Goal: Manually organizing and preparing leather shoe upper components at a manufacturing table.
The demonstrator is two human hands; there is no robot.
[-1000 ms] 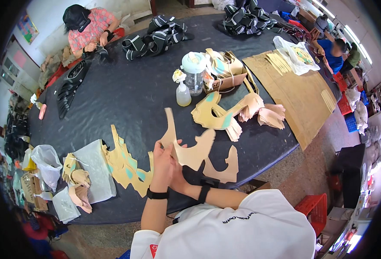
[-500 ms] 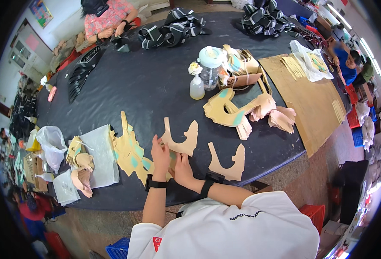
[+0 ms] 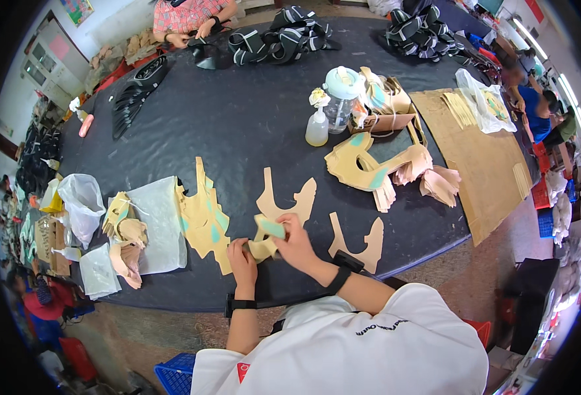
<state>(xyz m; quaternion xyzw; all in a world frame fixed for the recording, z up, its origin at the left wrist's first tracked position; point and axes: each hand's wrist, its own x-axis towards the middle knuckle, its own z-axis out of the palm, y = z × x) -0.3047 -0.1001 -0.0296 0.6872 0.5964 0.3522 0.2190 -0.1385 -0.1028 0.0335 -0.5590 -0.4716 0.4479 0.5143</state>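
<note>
A curved yellow cut piece with a teal patch (image 3: pixel 261 249) is bent up between my hands, just above the near edge of the table. My right hand (image 3: pixel 297 247) pinches its upper part by the teal patch. My left hand (image 3: pixel 242 264) has its fingers closed at the piece's lower left end. Beyond my right hand a flat tan U-shaped piece (image 3: pixel 303 198) lies on the table. Another tan U-shaped piece (image 3: pixel 367 253) lies to the right. Left of my hands, yellow pieces with teal patches (image 3: pixel 202 217) are spread in an overlapping pile.
A black-covered table (image 3: pixel 238 112) carries a spray bottle (image 3: pixel 317 128), a lidded clear jar (image 3: pixel 340 112), a cardboard box (image 3: pixel 386 122) and bundled pieces (image 3: pixel 350 164). A cardboard sheet (image 3: pixel 481 171) lies right; plastic bags (image 3: pixel 81 207) lie left. A person (image 3: pixel 192 20) works across the table.
My right hand has risen and moved right, lifting and bending the yellow piece off the table. My left hand has dropped lower beside it. The whole view has shifted slightly.
</note>
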